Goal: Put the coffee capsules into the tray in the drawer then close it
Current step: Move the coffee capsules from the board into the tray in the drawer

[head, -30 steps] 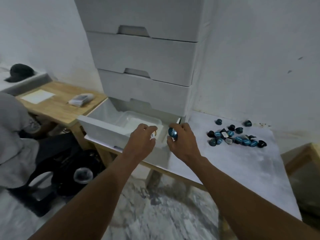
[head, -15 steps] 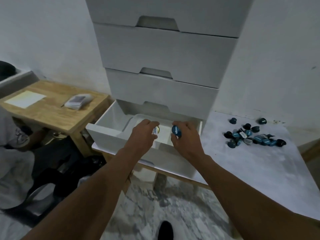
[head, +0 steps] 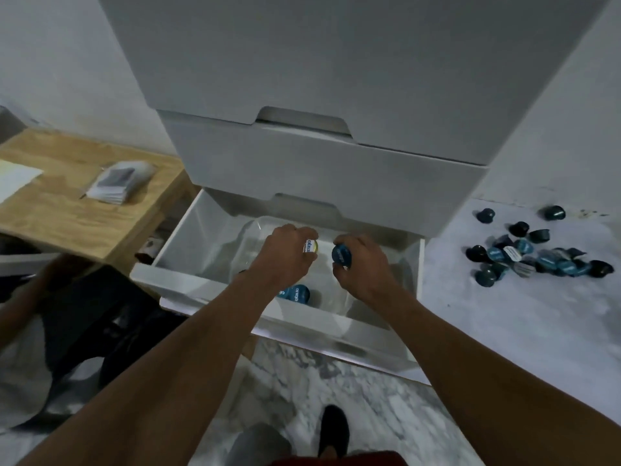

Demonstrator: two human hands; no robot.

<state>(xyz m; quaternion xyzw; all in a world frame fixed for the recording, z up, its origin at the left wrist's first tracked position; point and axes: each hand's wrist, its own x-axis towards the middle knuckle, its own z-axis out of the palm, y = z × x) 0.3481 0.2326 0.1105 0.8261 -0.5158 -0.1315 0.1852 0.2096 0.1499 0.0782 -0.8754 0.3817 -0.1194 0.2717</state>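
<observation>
The bottom drawer (head: 188, 227) of a white drawer unit stands pulled out, with a clear tray (head: 250, 230) inside it. My left hand (head: 285, 257) hovers over the tray, shut on a white-lidded capsule (head: 311, 246). Close beside it, my right hand (head: 364, 264) grips a blue-lidded capsule (head: 341, 254). One blue capsule (head: 295, 293) lies in the tray below my left wrist. A pile of several dark and blue capsules (head: 534, 255) lies on the white tabletop to the right.
Shut drawers (head: 319, 169) overhang the back of the open one. A wooden table (head: 67, 210) with a stack of packets (head: 116, 185) stands at left. A person in grey and black sits at lower left (head: 40, 331). Marble floor and my shoe (head: 332, 428) lie below.
Both hands have moved farther over the tray with their capsules. My head has come closer and tilted down, so a capsule lying in the tray now shows.
</observation>
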